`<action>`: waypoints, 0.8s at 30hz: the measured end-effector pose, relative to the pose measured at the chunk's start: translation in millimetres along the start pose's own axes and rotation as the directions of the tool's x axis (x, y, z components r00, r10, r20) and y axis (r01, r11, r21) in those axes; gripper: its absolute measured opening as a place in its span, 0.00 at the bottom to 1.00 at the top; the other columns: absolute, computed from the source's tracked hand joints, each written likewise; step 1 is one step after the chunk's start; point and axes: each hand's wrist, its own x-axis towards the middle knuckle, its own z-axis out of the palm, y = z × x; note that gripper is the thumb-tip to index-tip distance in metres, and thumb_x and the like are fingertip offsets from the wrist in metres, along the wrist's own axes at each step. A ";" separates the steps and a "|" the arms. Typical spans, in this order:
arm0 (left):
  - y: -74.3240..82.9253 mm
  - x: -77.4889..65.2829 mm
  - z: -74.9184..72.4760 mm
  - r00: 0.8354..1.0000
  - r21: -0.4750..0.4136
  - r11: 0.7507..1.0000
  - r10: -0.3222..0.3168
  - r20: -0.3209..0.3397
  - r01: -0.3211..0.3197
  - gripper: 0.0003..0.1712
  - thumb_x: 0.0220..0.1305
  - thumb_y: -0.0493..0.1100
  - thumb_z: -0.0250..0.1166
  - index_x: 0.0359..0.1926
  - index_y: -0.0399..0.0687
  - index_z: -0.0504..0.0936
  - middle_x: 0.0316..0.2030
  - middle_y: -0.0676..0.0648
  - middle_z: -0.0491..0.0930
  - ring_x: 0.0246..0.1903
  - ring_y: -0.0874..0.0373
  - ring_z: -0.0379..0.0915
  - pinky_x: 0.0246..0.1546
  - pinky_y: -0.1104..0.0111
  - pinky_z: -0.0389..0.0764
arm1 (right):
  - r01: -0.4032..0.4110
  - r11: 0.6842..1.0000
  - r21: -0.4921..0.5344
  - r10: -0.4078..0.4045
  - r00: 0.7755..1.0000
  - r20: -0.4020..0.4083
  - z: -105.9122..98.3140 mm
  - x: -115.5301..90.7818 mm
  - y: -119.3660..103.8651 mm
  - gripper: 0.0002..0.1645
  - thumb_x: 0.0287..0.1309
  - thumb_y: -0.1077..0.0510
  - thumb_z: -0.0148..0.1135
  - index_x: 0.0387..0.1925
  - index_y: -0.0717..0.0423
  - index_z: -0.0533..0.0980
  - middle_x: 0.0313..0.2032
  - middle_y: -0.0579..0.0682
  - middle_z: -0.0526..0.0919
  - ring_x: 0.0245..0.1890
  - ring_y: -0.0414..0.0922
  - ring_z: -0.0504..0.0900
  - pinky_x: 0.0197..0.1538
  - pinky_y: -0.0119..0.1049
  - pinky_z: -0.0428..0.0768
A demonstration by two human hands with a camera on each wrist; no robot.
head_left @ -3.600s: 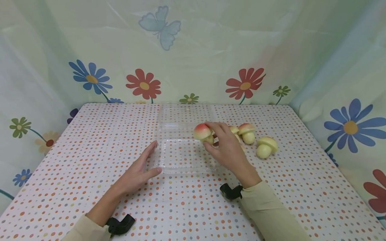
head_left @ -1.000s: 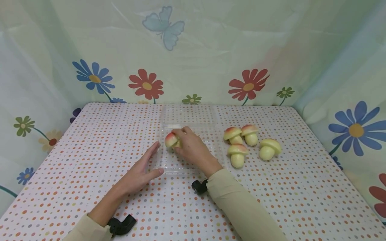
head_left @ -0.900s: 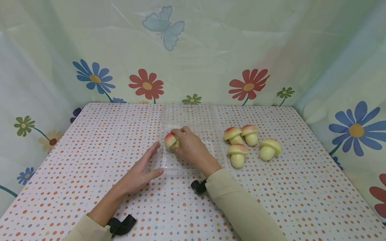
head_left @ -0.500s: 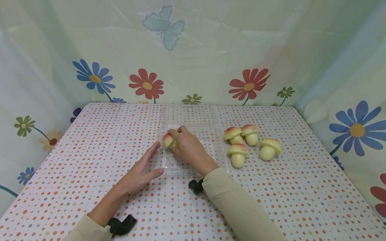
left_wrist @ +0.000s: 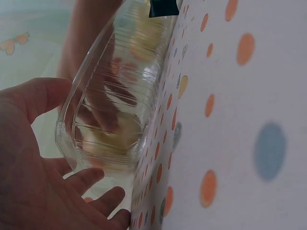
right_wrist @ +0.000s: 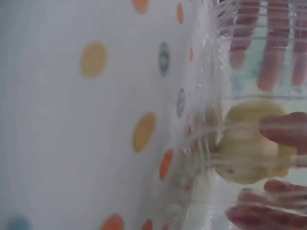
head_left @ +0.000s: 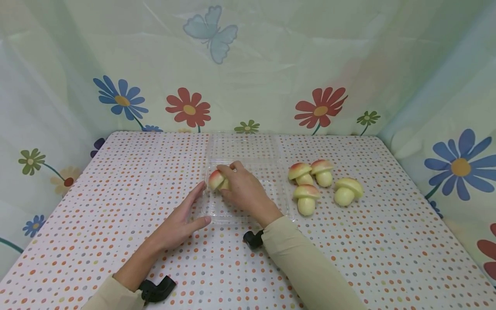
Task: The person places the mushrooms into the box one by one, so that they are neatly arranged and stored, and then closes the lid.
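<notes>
My right hand (head_left: 244,189) pinches a toy mushroom (head_left: 216,180) with a red-tinged cap and a pale yellow stem. It is low inside the clear plastic clamshell box (head_left: 252,218), at the left end, cap tilted toward the left. In the right wrist view, thumb and fingers show on the mushroom (right_wrist: 252,148) through the ribbed wall. My left hand (head_left: 178,226) lies along the box's left side, fingers extended and thumb apart. Thumb tip and fingers are right at the box's rim (left_wrist: 62,129) in the left wrist view.
The box's hinged lid (head_left: 244,147) lies folded back behind it. Right of the box stand several similar mushrooms: a front one (head_left: 306,200), two touching behind (head_left: 300,173), and a yellower one (head_left: 346,192) further right. A dotted cloth (head_left: 128,185) covers the table.
Since the oldest frame, my right hand has carried the mushroom left and down into the box. In the last second it has shifted slightly further left. My left hand stays in place.
</notes>
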 end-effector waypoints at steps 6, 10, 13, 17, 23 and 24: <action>0.1 -0.1 -0.1 1.000 0.004 1.000 -0.003 -0.002 0.003 0.51 0.72 0.48 0.63 0.84 0.57 0.41 0.83 0.47 0.45 0.82 0.42 0.39 0.78 0.37 0.44 | -0.006 1.000 0.022 0.007 1.000 -0.015 -8.6 -6.5 3.9 0.42 0.62 0.50 0.74 0.75 0.44 0.68 0.64 0.56 0.74 0.44 0.51 0.84 0.48 0.47 0.85; 0.8 0.6 0.0 1.000 -0.002 1.000 0.000 0.004 0.000 0.51 0.73 0.48 0.63 0.84 0.56 0.41 0.83 0.47 0.45 0.82 0.42 0.39 0.78 0.36 0.44 | -0.020 0.999 0.025 0.021 0.999 -0.030 -18.4 -13.2 10.9 0.43 0.63 0.50 0.73 0.76 0.43 0.66 0.67 0.56 0.72 0.51 0.54 0.84 0.51 0.50 0.85; 1.6 -0.1 -0.5 1.000 0.000 1.000 -0.005 0.008 0.005 0.51 0.73 0.48 0.63 0.84 0.57 0.41 0.84 0.47 0.44 0.82 0.43 0.38 0.78 0.37 0.43 | -0.021 0.999 0.025 0.022 0.999 -0.049 -26.0 -19.3 17.5 0.43 0.64 0.50 0.72 0.76 0.43 0.66 0.68 0.57 0.71 0.55 0.56 0.83 0.53 0.52 0.84; 1.7 -0.7 -1.4 1.000 0.006 1.000 -0.010 0.007 0.010 0.51 0.73 0.47 0.63 0.84 0.57 0.41 0.84 0.47 0.44 0.82 0.43 0.38 0.79 0.38 0.43 | -0.015 1.000 0.019 0.016 0.997 -0.073 -36.1 -27.7 23.5 0.42 0.65 0.49 0.72 0.77 0.44 0.65 0.68 0.57 0.72 0.53 0.56 0.83 0.51 0.51 0.85; 0.6 -0.2 -1.3 1.000 -0.003 1.000 -0.002 0.008 0.002 0.51 0.73 0.47 0.63 0.84 0.56 0.41 0.84 0.47 0.44 0.82 0.42 0.37 0.78 0.38 0.43 | -0.009 1.000 0.005 0.009 0.993 -0.114 -44.9 -37.8 29.8 0.42 0.64 0.50 0.72 0.76 0.45 0.66 0.65 0.57 0.73 0.50 0.55 0.84 0.47 0.48 0.85; 0.4 -0.3 -1.3 1.000 -0.003 1.000 -0.001 0.008 0.001 0.51 0.73 0.47 0.63 0.84 0.56 0.41 0.84 0.47 0.44 0.82 0.42 0.37 0.78 0.38 0.43 | -0.006 1.000 0.003 0.006 0.993 -0.121 -45.0 -39.1 30.9 0.42 0.64 0.50 0.73 0.76 0.45 0.67 0.65 0.58 0.74 0.50 0.54 0.84 0.46 0.48 0.85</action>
